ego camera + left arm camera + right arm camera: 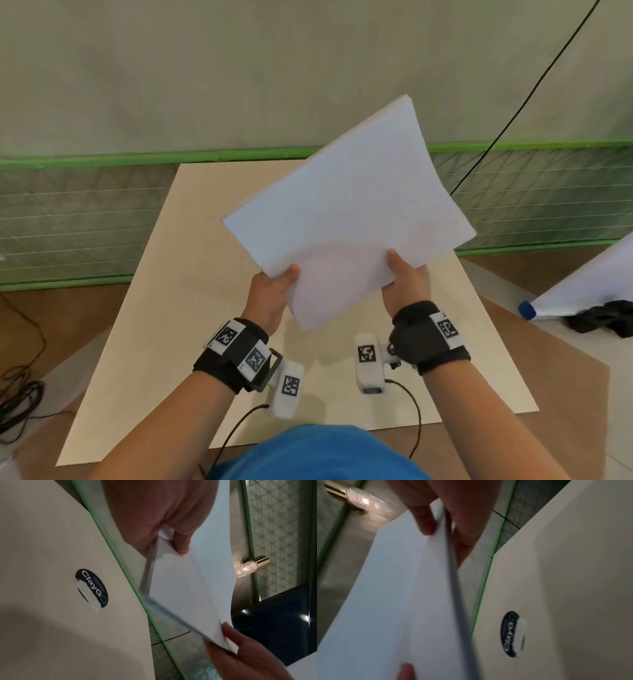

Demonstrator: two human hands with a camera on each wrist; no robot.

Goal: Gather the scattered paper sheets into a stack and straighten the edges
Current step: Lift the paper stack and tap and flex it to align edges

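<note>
The stack of paper sheets (349, 219) is held up in the air above the beige table (164, 308), tilted, one corner pointing down toward the body. No loose sheets are seen on the table, so gathering is judged done and edge straightening is in hand.

The left hand (270, 294) is pinched on the near-left edge, thumb on top, fingers underneath. The right hand (407, 284) is pinched on the near-right edge, thumb on top, the rest hidden behind the paper. In the left wrist view the thumb and fingers (181, 543) are seen clamped across the stack's thickness; the same is seen in the right wrist view, though blurred.

Handling is judged as light, thin and floppy: the far end is seen curving. Sheets are smooth and likely to slide against one another if the pinch is loosened, which helps when tapping an edge on the table. Hold is best taken at two opposite edges, loosely enough for sheets to settle. Corners are easily bent.

Writing: an oval dark sticker (91, 588) on the table is read as "ClayGO", partly covered by a torn white strip. Square coded tags (368, 353) are worn on the wrist gear. The sheets themselves appear blank.
</note>
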